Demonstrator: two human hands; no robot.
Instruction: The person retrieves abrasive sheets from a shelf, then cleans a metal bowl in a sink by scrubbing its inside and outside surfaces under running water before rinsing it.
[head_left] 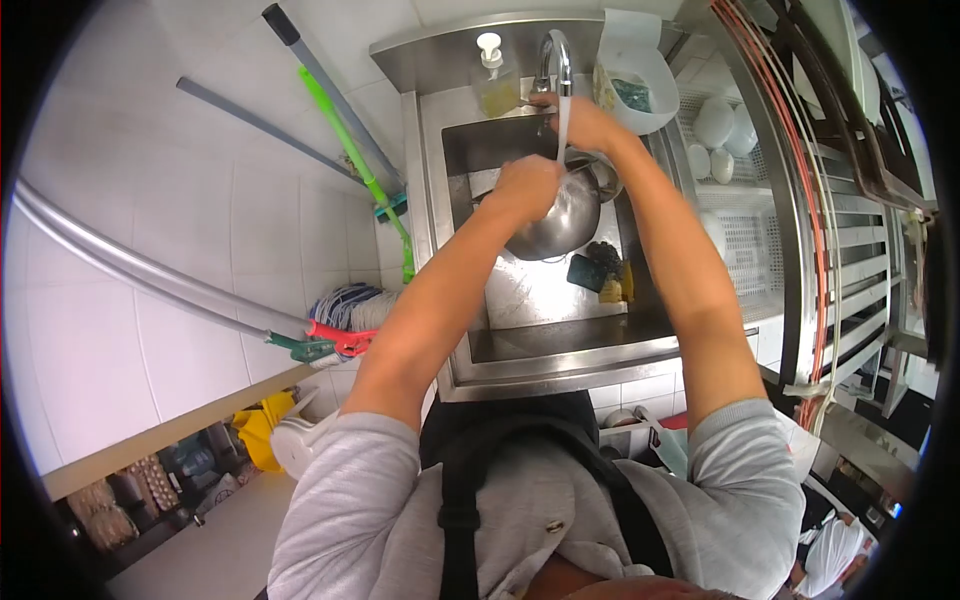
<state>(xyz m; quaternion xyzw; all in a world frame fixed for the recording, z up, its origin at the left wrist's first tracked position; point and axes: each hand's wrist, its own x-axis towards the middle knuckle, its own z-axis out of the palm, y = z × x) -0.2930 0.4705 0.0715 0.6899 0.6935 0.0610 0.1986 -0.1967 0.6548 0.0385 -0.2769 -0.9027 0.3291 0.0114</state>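
A round steel bowl point(562, 228) sits in the metal sink point(545, 300), its inside partly covered by my hands. My left hand point(533, 188) is closed at the bowl's upper left edge; what its fingers hold is hidden. Water runs down from the curved tap point(557, 48) between my hands. Just right of the stream, my right hand point(588, 124) reaches left with bent fingers near the tap's base. A small dark thing shows under those fingers, too unclear to name. Below the bowl lie a dark scouring pad point(587, 273) and a yellow sponge point(611, 291).
A soap pump bottle point(495, 80) stands behind the sink, and a white plastic holder point(634, 85) hangs right of the tap. Crates with white crockery point(715, 125) fill the rack at right. Mop handles point(335, 110) lean on the left wall.
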